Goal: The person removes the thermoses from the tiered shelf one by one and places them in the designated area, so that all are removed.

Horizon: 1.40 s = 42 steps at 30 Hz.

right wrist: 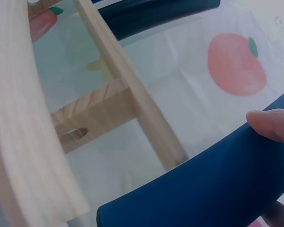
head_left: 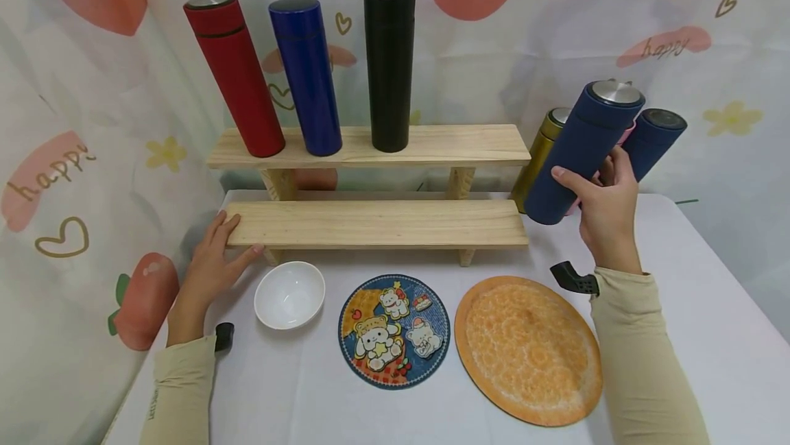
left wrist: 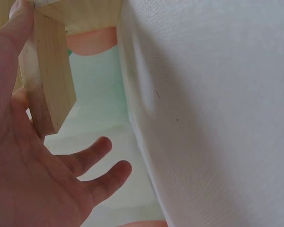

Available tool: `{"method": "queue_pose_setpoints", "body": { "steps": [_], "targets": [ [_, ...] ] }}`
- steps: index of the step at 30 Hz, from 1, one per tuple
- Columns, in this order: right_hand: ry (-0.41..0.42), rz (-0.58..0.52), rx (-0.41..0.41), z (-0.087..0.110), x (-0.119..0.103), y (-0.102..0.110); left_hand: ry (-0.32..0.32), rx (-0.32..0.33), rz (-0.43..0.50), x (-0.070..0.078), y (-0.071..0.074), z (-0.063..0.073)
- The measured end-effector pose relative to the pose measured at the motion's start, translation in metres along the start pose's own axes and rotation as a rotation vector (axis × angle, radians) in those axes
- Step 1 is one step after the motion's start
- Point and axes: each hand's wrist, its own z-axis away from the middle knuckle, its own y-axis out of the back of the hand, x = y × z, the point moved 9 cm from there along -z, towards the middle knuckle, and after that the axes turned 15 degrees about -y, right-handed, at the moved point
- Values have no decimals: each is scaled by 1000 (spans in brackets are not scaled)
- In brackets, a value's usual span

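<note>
My right hand [head_left: 611, 201] grips a navy blue vacuum flask [head_left: 577, 157] with a steel-coloured top, tilted at the right end of a two-tier wooden shelf [head_left: 376, 222]. In the right wrist view, a thumb [right wrist: 270, 124] lies along the flask's dark blue side. My left hand [head_left: 212, 263] holds the left end of the lower board, thumb at its front edge; the left wrist view shows two fingers spread free below the wood. On the upper board stand a red flask [head_left: 237, 81], a blue flask [head_left: 308, 81] and a black flask [head_left: 390, 68].
Behind the held flask stand a gold flask [head_left: 533, 171] and another navy flask [head_left: 654, 136]; a pink one is mostly hidden. In front of the shelf sit a white bowl [head_left: 289, 295], a round cartoon mat [head_left: 393, 332] and an orange-brown round mat [head_left: 527, 349] on the white tablecloth [head_left: 296, 397].
</note>
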Motion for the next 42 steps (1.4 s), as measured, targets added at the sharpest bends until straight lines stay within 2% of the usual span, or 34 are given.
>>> {"method": "queue_pose_setpoints", "body": {
  "steps": [16, 23, 42],
  "targets": [
    [-58, 68, 70, -1, 32, 21, 14, -4, 5, 0, -1, 1],
    [-74, 55, 73, -4, 42, 26, 17, -2, 3, 0, -1, 0],
    [-163, 115, 105, -11, 68, 37, 17, -2, -16, 1, -1, 1]
  ]
}}
